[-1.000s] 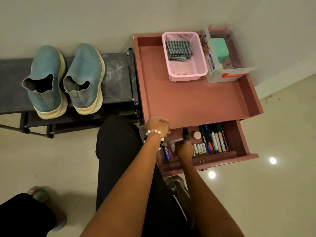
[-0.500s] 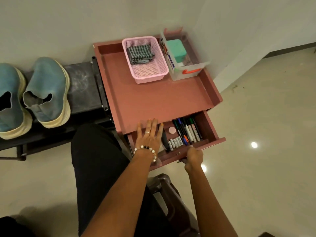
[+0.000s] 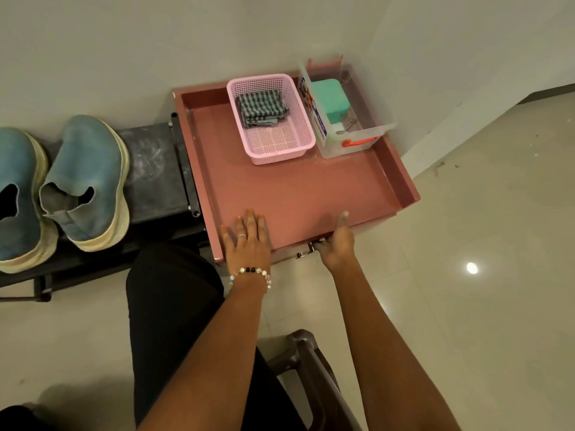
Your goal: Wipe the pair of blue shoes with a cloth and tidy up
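Two blue shoes with cream soles stand side by side on a dark bench [image 3: 149, 169]: the right shoe [image 3: 85, 181] whole, the left shoe [image 3: 18, 197] cut off by the frame's edge. A folded grey checked cloth [image 3: 261, 107] lies in a pink basket [image 3: 281, 144] at the back of the pink cabinet's tray top [image 3: 311, 188]. My left hand [image 3: 249, 241] rests flat, fingers straight, on the tray's front edge. My right hand [image 3: 337, 241] grips the metal drawer handle [image 3: 306, 248] below the front edge, thumb up against the tray. The drawer is shut.
A clear plastic box [image 3: 351, 135] with a teal container [image 3: 329, 99] stands beside the basket against the wall. My black-trousered leg [image 3: 174, 306] sits between bench and cabinet. A brown plastic stool [image 3: 311, 368] is under me. Pale tiled floor spreads to the right.
The drawer with the markers, open a second ago, has slid shut under my right hand. My left hand went from curled at the drawer to flat on the tray's front edge.
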A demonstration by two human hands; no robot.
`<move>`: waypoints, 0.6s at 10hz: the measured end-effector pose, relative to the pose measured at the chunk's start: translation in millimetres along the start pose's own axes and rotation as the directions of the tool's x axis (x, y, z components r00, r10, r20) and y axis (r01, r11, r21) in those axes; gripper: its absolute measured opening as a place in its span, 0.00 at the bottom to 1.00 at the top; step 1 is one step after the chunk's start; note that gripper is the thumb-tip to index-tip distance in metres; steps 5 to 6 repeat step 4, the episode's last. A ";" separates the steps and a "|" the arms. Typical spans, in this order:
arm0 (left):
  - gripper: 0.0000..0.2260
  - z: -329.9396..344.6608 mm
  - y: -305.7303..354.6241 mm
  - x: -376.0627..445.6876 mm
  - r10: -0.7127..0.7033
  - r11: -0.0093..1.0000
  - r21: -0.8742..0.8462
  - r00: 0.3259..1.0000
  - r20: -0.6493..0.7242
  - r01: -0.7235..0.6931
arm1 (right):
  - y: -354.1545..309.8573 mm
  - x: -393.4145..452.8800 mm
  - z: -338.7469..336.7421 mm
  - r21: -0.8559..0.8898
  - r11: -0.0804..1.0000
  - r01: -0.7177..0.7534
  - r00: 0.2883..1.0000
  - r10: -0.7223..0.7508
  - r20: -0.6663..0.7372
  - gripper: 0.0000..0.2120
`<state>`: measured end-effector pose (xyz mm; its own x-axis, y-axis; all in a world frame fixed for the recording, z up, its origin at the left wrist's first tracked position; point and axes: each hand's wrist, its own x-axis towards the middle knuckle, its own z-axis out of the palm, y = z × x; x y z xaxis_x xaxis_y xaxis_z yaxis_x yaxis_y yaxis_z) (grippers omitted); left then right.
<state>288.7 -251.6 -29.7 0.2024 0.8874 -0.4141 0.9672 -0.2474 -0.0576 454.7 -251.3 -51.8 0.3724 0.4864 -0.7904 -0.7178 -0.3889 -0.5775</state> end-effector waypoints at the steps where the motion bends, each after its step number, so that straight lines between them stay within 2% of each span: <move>1: 0.36 -3.8 -2.7 0.6 0.019 0.998 -0.065 0.999 0.037 -0.017 | -5.5 -2.4 12.9 0.025 0.999 -0.031 1.000 0.031 -0.005 0.31; 2: 0.40 -10.6 -8.6 -2.6 0.047 0.992 -0.119 0.995 0.088 -0.036 | -6.2 -11.2 9.3 0.067 0.996 -0.061 0.998 0.060 0.011 0.31; 3: 0.35 -25.7 -19.3 -10.9 0.103 0.970 -0.232 0.990 0.101 -0.077 | -12.8 -24.0 16.9 -0.004 0.997 -0.083 0.996 0.083 -0.010 0.28; 4: 0.23 -41.4 -34.3 -27.7 0.128 0.864 -0.499 0.988 0.084 -0.069 | -23.0 -47.9 30.8 -0.221 0.974 -0.045 0.998 0.034 -0.051 0.21; 6: 0.23 -41.4 -34.3 -27.7 0.128 0.864 -0.499 0.988 0.084 -0.069 | -23.0 -47.9 30.8 -0.221 0.974 -0.045 0.998 0.034 -0.051 0.21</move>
